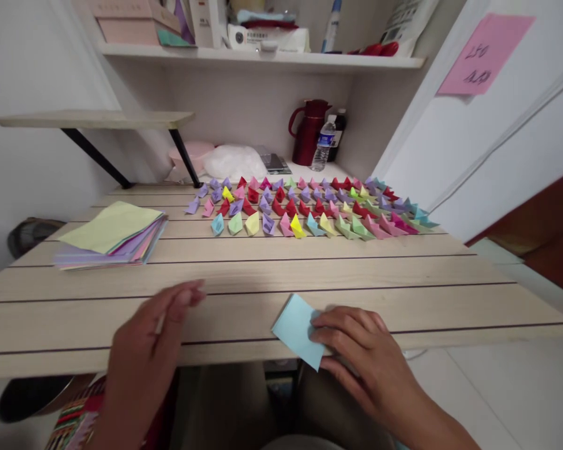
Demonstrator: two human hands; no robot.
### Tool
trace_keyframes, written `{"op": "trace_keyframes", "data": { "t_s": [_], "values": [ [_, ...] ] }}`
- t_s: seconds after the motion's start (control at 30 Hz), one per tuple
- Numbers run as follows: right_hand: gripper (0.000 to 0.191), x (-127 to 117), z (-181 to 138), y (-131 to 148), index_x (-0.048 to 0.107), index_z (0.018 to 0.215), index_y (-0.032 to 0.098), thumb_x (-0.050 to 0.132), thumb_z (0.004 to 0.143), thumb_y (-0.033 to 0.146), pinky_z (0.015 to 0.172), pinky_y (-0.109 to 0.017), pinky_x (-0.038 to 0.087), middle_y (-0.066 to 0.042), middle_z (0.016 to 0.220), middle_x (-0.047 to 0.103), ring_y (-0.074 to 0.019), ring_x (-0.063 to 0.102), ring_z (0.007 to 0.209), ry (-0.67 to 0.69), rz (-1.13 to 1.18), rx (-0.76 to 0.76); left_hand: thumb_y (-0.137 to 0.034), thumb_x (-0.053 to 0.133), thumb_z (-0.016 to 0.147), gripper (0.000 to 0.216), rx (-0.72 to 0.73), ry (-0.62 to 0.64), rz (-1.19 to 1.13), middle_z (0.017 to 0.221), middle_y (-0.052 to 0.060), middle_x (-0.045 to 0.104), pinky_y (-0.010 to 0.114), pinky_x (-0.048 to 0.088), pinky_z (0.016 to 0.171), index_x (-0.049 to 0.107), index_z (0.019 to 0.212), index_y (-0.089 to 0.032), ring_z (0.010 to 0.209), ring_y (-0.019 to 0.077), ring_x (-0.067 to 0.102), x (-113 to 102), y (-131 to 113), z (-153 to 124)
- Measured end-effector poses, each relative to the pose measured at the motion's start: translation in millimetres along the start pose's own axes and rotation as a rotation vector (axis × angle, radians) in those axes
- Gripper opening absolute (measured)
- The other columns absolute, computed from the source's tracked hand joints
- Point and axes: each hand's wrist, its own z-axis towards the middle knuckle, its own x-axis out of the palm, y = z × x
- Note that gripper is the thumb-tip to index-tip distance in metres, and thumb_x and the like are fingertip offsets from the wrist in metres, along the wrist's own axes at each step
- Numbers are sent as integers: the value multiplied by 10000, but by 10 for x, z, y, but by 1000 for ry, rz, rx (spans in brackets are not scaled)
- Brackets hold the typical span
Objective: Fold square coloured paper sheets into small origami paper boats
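Observation:
My right hand (356, 350) pinches a light blue sheet of folded paper (298, 328) by its right side, thumb below and fingers on top. The paper is a small square, tilted over the table's front edge. To the left, my left hand (152, 337) is raised over the front of the table with nothing in it. Its fingers are stretched forward and loosely together, slightly blurred, apart from the paper. Several rows of small folded paper boats (291, 209) in many colours stand beyond my hands. A stack of coloured paper sheets (115, 234) lies at the left, pale yellow on top.
Behind the wooden slatted table (244, 269) stand a dark red jug (309, 132), a water bottle (324, 144) and a white plastic bag (234, 162). A small raised shelf (94, 119) overhangs the back left. A pink note (485, 55) is stuck at the right.

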Motion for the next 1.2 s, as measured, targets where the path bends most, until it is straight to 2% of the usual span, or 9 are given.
{"op": "trace_keyframes", "data": {
  "t_s": [0.07, 0.1, 0.17, 0.2, 0.23, 0.3, 0.43, 0.83, 1.2],
  "values": [
    [188, -1, -10, -19, 611, 1151, 270, 558, 982, 209, 914, -412, 406, -52, 1214, 679, -261, 567, 1150, 33, -3, -6, -514, 487, 964, 314, -134, -72, 34, 942, -72, 767, 260, 505, 890, 704, 1082, -321, 953, 160, 696, -103, 70, 39],
    [184, -1, -14, -30, 616, 1147, 271, 561, 980, 214, 912, -410, 411, -53, 1212, 679, -261, 570, 1152, 41, -8, -6, -506, 485, 967, 318, -117, -76, 59, 927, -64, 768, 266, 511, 876, 706, 1081, -307, 932, 162, 699, -109, 115, 36],
    [172, 2, -21, -55, 627, 1134, 270, 564, 978, 232, 904, -405, 420, -55, 1202, 682, -261, 577, 1148, 47, -21, -15, -456, 482, 982, 298, 13, -48, 126, 868, -56, 770, 266, 525, 815, 706, 1078, -283, 842, 154, 705, -51, 219, 8],
    [170, 5, -24, -69, 628, 1133, 270, 567, 977, 240, 901, -404, 422, -56, 1200, 684, -262, 581, 1146, 47, -29, -22, -425, 472, 990, 301, 161, -9, 160, 858, -40, 771, 272, 534, 779, 706, 1077, -257, 815, 157, 706, -4, 271, -8],
    [173, 11, -26, -83, 627, 1138, 271, 573, 976, 250, 901, -404, 422, -56, 1202, 684, -263, 582, 1146, 47, -38, -31, -424, 469, 989, 311, 227, 13, 171, 870, -26, 774, 287, 538, 791, 715, 1052, -245, 828, 167, 707, 46, 317, -22],
    [183, 25, -33, -113, 617, 1155, 275, 585, 975, 274, 903, -408, 418, -55, 1211, 683, -266, 581, 1149, 40, -51, -54, -394, 454, 993, 317, 290, 15, 197, 965, 10, 772, 322, 533, 857, 721, 1020, -224, 910, 187, 699, 130, 378, -37],
    [208, 64, -57, -173, 603, 1179, 282, 601, 971, 300, 906, -406, 412, -50, 1228, 679, -269, 574, 1165, 45, -86, -91, -288, 424, 1000, 303, 339, 4, 293, 964, 51, 750, 365, 522, 863, 705, 1044, -184, 913, 216, 669, 193, 373, -47],
    [354, 135, -82, -206, 565, 1295, 307, 635, 951, 354, 922, -428, 401, -57, 1292, 649, -290, 563, 1171, 65, -190, -115, -240, 404, 1001, 307, 250, 73, 577, 804, 48, 663, 382, 432, 728, 671, 856, -201, 780, 235, 619, 165, 228, -53],
    [350, 8, -5, -64, 551, 1269, 256, 638, 930, 246, 954, -467, 415, -90, 1320, 634, -296, 552, 1190, 118, -98, -63, -303, 358, 1004, 366, 253, 105, 631, 818, 65, 715, 409, 408, 740, 682, 878, -188, 816, 276, 664, 205, 264, 10]
  ]
}}
